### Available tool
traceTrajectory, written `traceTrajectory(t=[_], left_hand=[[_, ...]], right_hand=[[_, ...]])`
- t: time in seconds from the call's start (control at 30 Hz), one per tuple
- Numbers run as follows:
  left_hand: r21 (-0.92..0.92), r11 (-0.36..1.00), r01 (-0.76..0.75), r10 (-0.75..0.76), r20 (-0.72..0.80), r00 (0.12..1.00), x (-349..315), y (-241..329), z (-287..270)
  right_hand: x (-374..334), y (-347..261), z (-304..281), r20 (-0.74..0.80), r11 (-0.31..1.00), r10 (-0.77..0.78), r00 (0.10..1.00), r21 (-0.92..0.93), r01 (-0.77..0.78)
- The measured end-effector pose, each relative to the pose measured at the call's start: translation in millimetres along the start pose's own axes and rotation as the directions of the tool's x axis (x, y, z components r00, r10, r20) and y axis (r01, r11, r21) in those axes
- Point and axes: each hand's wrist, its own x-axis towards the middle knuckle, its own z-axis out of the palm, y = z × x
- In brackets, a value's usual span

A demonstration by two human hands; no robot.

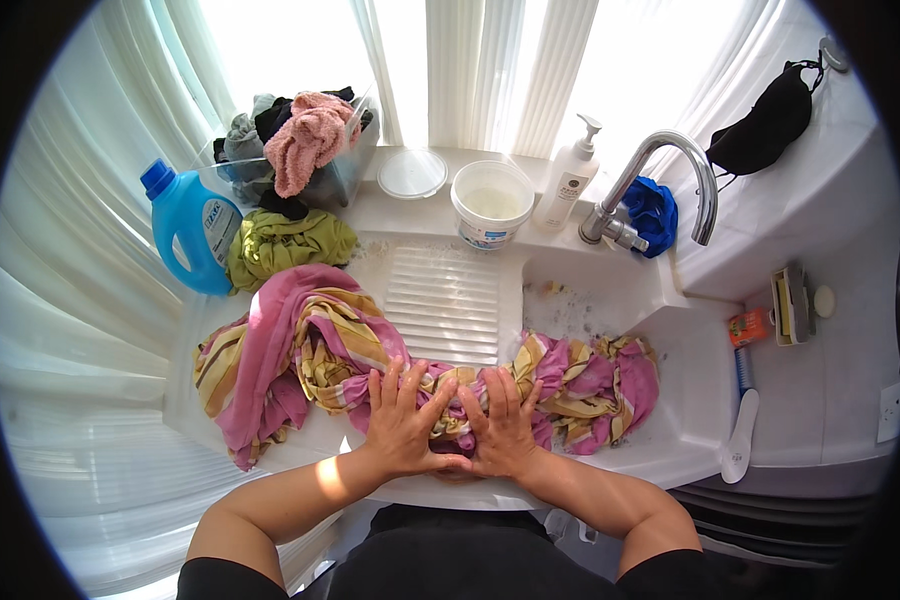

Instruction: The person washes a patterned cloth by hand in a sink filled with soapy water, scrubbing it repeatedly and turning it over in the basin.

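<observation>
A long pink, yellow and white striped cloth point(345, 320) stretches across the white laundry sink point(695, 405), bunched on the left and twisted into the basin on the right. Both my hands press down on its middle, at the near end of the ribbed washboard point(440, 300). My left hand point(402, 420) lies on the cloth with fingers spread. Beside it, my right hand point(502, 425) is also spread flat on the cloth, the two thumbs close together. Neither hand is closed around the fabric. Suds and wet patches show in the basin beyond the cloth.
At the left stand a blue detergent bottle point(195, 225), a green garment point(290, 245) and a clear bin holding a pink towel point(310, 140). Behind the washboard are a white tub point(492, 200), its lid point(412, 174), a pump bottle point(570, 180) and a faucet point(660, 150). A white brush point(740, 440) lies right.
</observation>
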Motion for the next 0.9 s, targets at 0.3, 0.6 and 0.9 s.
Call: traceTrajectory(t=[0.3, 0.6, 0.9], left_hand=[[-0.117, 0.993, -0.023, 0.012, -0.095, 0.995, 40.6, -26.4, 36.5], [-0.252, 0.968, 0.024, -0.026, -0.005, 1.000, 69.4, -38.4, 36.5], [-0.265, 0.956, 0.126, -0.111, 0.072, 0.991, 87.3, -50.7, 49.6]], right_hand=[[43.8, 37.6, 20.4, -0.069, 0.990, -0.103, 0.992, 0.086, 0.109], [71.2, 53.8, 24.3, -0.005, 0.980, -0.161, 0.987, 0.119, 0.161], [91.9, 62.7, 19.8, 0.175, 0.933, -0.078, 0.982, 0.359, 0.010]])
